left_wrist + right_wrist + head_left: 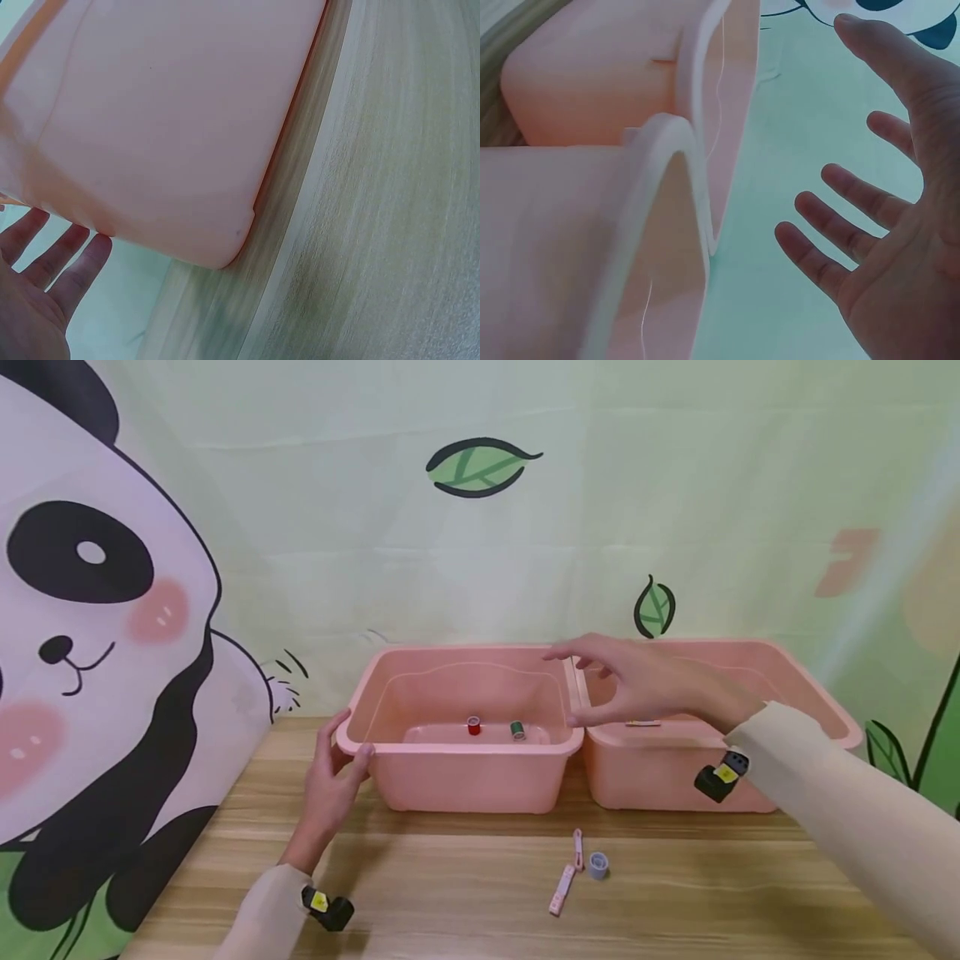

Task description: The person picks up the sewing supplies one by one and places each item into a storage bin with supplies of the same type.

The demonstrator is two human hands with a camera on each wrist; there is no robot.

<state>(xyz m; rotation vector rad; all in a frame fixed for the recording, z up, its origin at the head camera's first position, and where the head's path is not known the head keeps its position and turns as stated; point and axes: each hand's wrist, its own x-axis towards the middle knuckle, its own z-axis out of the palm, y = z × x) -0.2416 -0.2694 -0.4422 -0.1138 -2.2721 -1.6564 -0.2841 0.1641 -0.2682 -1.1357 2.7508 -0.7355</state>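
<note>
My left hand [330,781] is at the left end of the left pink bin [465,781], its fingertips against the bin's outer side and its thumb at the front corner of the rim. In the left wrist view the fingers are extended along that wall. My right hand [626,681] hovers over the neighbouring rims of the two bins, fingers spread and thumb apart, holding nothing. Inside the left bin lie a small red spool-like piece [474,726] and a green one [517,730].
The right pink bin [682,777] stands beside it, with a thin flat piece [643,723] inside. On the wooden table [450,877] in front lie a grey-blue spool-like piece [597,865] and two narrow pink-and-white strips [562,890]. A panda-printed cloth [337,527] hangs behind.
</note>
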